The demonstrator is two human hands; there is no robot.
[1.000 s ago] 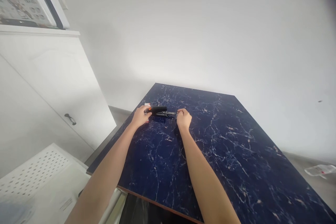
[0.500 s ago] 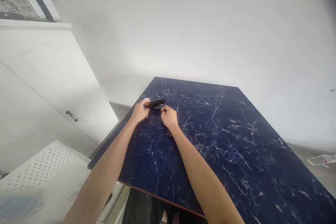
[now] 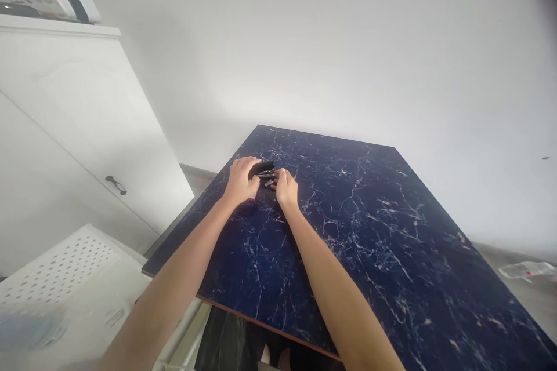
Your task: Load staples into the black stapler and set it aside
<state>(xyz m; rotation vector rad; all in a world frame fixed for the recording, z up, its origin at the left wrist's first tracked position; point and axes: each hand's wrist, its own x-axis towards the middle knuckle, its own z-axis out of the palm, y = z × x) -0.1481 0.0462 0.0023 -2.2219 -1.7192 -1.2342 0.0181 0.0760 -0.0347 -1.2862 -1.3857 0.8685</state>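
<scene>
My left hand [image 3: 242, 179] is wrapped round the rear of a black stapler [image 3: 263, 168], whose far end points right. Metal shows along the gap between its upper and lower arms. My right hand [image 3: 286, 188] is at the stapler's front end, its fingers bent and closed together. What they pinch, if anything, is too small to make out. A small silvery piece [image 3: 268, 183] shows just below the stapler, near the right fingertips. Partly hidden under my left hand is a small red and white box [image 3: 254, 195].
The stapler is over a dark blue marble-patterned table [image 3: 357, 232] against a white wall. A white cabinet [image 3: 78, 127] with a dark handle stands at the left. Below it is a white perforated box [image 3: 73, 266]. Clear plastic packaging [image 3: 526, 270] lies on the floor at the right.
My left hand has shifted right and further over the stapler. My right hand has moved slightly right and turned at the stapler's front. The small silvery piece now shows below it.
</scene>
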